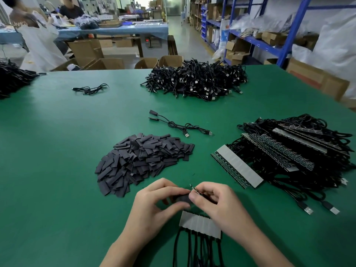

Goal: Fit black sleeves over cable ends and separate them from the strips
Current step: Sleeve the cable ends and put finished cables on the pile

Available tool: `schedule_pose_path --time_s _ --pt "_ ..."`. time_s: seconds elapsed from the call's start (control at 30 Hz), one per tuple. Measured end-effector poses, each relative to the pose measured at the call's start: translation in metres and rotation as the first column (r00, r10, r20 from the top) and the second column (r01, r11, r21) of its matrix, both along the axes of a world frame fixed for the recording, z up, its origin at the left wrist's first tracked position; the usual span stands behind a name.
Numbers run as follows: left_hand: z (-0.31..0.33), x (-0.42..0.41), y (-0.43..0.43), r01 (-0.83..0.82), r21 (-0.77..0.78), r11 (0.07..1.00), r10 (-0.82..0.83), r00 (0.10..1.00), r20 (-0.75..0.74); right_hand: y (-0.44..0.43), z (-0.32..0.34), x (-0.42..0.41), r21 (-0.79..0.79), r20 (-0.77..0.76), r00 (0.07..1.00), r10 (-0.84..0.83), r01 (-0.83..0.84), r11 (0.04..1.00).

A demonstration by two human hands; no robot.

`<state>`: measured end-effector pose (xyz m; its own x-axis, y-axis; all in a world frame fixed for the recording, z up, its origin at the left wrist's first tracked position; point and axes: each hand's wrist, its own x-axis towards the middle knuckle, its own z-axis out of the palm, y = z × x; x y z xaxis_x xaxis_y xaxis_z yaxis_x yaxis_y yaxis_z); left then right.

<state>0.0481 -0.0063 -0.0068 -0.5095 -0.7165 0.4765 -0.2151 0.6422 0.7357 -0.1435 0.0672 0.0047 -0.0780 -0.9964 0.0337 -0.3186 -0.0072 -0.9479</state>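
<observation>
While the left hand [158,201] pinches a black sleeve [182,198], the right hand [217,201] grips a cable end [194,189] just beyond the strip [200,224]; cardboard boxes [146,63] past the table [57,151], contents hidden.

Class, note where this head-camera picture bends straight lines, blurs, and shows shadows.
Head view: the green table bows at its far edge and the blue shelving leans, wide-angle distortion; the person at top left is blurred; the left hand casts a soft shadow on the table.
</observation>
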Motion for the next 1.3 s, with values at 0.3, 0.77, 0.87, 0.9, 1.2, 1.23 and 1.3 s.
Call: schedule_pose_path --time_s 0.3,0.77,0.87,0.9,1.2,1.23,1.3 --pt "-0.0004 0.0009 -0.0024 -0.033 0.119 0.992 0.048 0.991 -0.124 0.0014 0.0068 -0.0046 0.033 0.127 0.991 -0.051 0.048 0.998" --pt "-0.003 0.003 -0.0044 -0.01 0.152 0.988 0.032 0.989 -0.143 0.0043 0.0057 -0.0028 -0.085 -0.022 1.0 -0.008 0.006 0.996" --pt "-0.0024 0.0027 -0.004 -0.005 0.152 0.988 0.026 0.99 -0.138 0.0048 0.0058 -0.0025 -0.092 -0.045 0.999 -0.004 0.0 0.996" --pt "-0.0021 0.0024 -0.004 -0.002 0.149 0.989 0.022 0.991 -0.133 0.005 0.0057 -0.0023 -0.092 -0.053 0.999 -0.003 -0.002 0.996" --pt "-0.0012 0.0015 -0.0031 0.005 0.142 0.99 0.013 0.992 -0.123 0.0052 0.0038 -0.0009 -0.096 -0.069 0.998 -0.002 -0.005 0.995" --pt "-0.0011 0.0015 -0.0033 0.006 0.142 0.99 0.012 0.992 -0.124 0.0053 0.0036 -0.0008 -0.097 -0.069 0.998 -0.002 -0.005 0.995" --pt "-0.001 0.0017 -0.0032 0.005 0.144 0.99 0.013 0.992 -0.122 0.0052 0.0036 -0.0009 -0.099 -0.073 0.997 -0.002 -0.005 0.995"
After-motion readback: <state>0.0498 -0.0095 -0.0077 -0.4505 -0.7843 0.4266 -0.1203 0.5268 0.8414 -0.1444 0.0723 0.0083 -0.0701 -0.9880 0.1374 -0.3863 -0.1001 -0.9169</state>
